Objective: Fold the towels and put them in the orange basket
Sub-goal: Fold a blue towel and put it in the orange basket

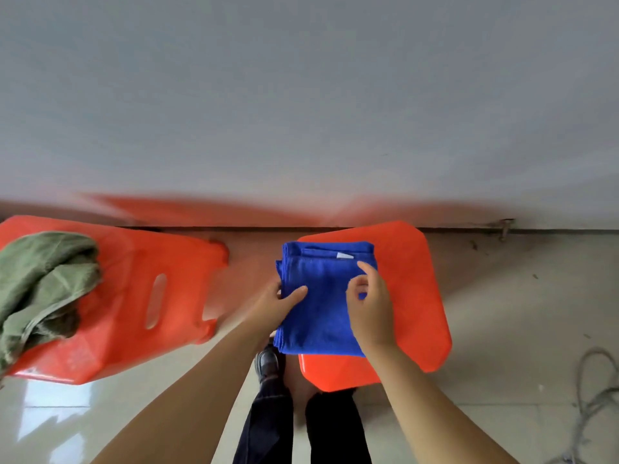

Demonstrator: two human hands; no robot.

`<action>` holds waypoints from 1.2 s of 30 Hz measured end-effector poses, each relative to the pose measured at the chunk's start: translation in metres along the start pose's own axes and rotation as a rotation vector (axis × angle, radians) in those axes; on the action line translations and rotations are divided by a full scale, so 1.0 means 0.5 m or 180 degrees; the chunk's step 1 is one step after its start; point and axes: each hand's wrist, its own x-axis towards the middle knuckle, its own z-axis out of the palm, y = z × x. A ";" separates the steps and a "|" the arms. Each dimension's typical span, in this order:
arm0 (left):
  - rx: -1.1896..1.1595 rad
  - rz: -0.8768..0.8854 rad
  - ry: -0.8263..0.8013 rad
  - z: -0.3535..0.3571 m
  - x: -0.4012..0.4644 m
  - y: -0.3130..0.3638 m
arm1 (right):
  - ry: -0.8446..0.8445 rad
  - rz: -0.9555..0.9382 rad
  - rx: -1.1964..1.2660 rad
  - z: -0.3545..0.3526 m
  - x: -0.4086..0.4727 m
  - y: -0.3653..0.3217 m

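The folded blue microfibre towel [321,303] lay on the right-hand orange plastic stool [412,296]. The left hand [278,303] pinched its left edge; the right hand [370,303] hovered above, fingers [356,291] loosely curled.

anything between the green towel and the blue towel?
Head view: orange plastic of the left stool bearing the green towel, then bare floor, the left hand gripping the blue towel.

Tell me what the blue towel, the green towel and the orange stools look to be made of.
Blue towel: likely microfibre, with a fine, even, matte pile. Green towel: looks like cotton terry, coarser and looped, crumpled. Orange stools: seemingly moulded plastic, smooth and slightly glossy, one with a cut-out handle slot.
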 end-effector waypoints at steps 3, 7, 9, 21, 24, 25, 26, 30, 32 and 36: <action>0.0287 0.0286 0.0499 0.037 0.000 0.011 | 0.0064 0.0586 -0.0101 -0.067 0.029 0.048; 0.0117 0.0303 0.0116 0.072 -0.011 0.039 | -0.0483 0.1175 0.0698 -0.090 0.032 0.059; -0.0267 0.0151 -0.0318 0.086 -0.035 0.061 | -0.0564 0.1350 0.1074 -0.089 0.022 0.066; -0.0603 -0.0036 -0.1451 0.084 -0.243 0.224 | -0.1559 0.2009 0.3075 -0.275 -0.070 -0.046; -0.0139 0.0139 -0.1303 0.079 -0.277 0.249 | -0.1272 0.1636 0.3054 -0.335 -0.111 -0.094; 0.0001 0.0193 -0.1319 0.084 -0.293 0.257 | -0.1181 0.1520 0.3073 -0.355 -0.130 -0.105; 0.0103 0.0226 -0.1350 0.089 -0.308 0.263 | -0.1100 0.1454 0.3100 -0.372 -0.151 -0.116; 0.0603 0.0432 -0.1705 0.129 -0.377 0.293 | -0.0568 0.1154 0.3397 -0.424 -0.259 -0.128; 0.0922 0.0495 -0.2000 0.157 -0.414 0.301 | -0.0282 0.0975 0.3604 -0.442 -0.327 -0.120; 0.1581 0.0583 -0.2485 0.248 -0.499 0.282 | 0.0464 0.0747 0.4075 -0.482 -0.488 -0.076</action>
